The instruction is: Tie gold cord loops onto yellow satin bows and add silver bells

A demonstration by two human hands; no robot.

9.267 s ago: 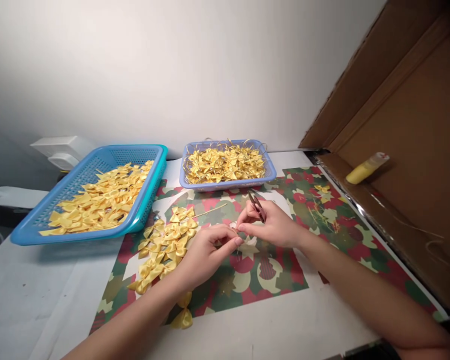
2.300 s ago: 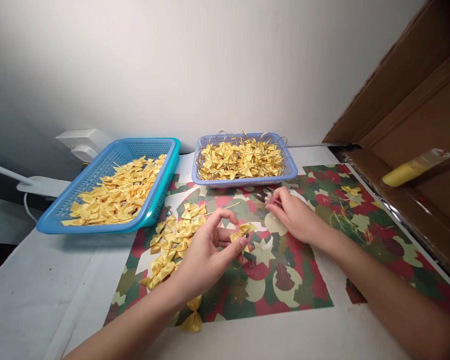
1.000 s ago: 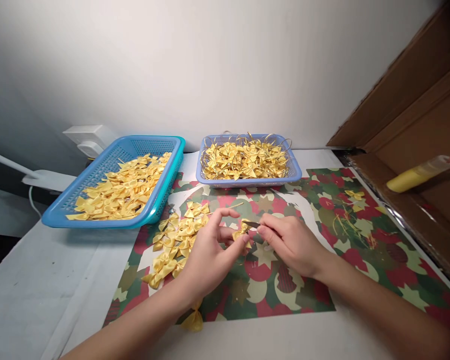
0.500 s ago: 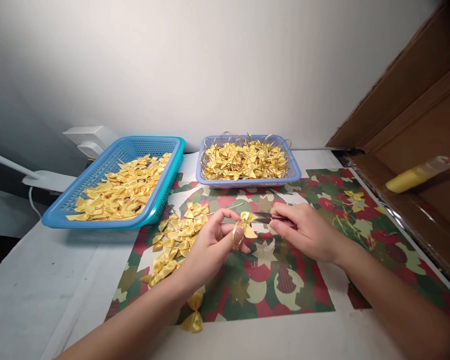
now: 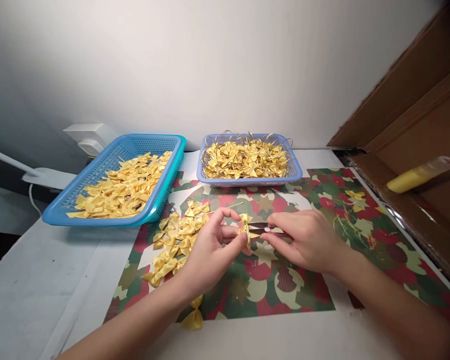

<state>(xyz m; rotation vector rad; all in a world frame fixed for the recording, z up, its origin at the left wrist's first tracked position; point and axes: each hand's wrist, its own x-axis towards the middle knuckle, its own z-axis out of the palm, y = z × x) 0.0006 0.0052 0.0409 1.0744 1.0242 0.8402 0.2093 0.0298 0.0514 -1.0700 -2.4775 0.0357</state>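
Between the thumb and fingers of my left hand (image 5: 217, 242) is a yellow satin bow (image 5: 244, 220) with a gold cord loop, turned nearly edge-on. My right hand (image 5: 307, 240) grips small dark thread snips (image 5: 261, 226), their two blades apart and pointing left at the bow. The blade tips are at the bow's edge; whether they touch it I cannot tell. Loose yellow bows (image 5: 176, 232) lie in a pile to the left of my left hand. One more bow (image 5: 193, 317) lies below my left wrist, partly hidden by the forearm.
A blue basket (image 5: 56, 216) of plain bows stands at left. Behind my hands, a purple-blue basket (image 5: 249, 183) holds bows with gold loops. Cord scraps (image 5: 354, 227) lie on the patterned sheet (image 5: 300, 307) at right, near a cardboard wall (image 5: 405, 100) and a yellow tube (image 5: 416, 175).
The bow has turned edge-on in my left hand. My right hand has moved slightly down and left, and the snips' blades now show spread apart beside the bow.
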